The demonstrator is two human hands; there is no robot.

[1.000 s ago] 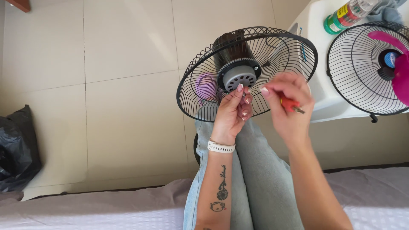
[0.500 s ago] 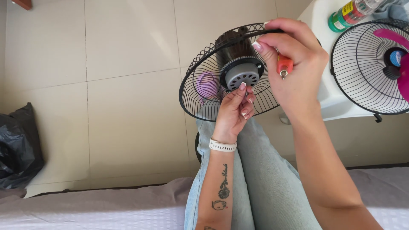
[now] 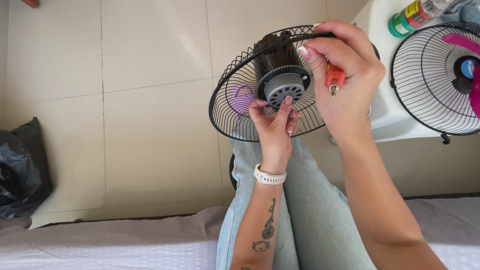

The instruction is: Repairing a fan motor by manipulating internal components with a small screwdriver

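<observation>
A black wire fan guard with a grey motor hub stands over my knees. My left hand pinches at the lower edge of the hub, fingertips on the grey housing. My right hand reaches over the guard's upper right rim and grips a screwdriver with a red handle, its metal tip pointing down. A purple piece shows through the wires on the guard's left side.
A second black fan guard with pink blades lies on a white surface at the right, with a green-capped bottle behind it. A black bag sits on the tiled floor at left. A grey blanket runs along the bottom.
My right hand rose with the screwdriver from beside my left hand to the guard's upper right rim. The left hand stayed at the hub.
</observation>
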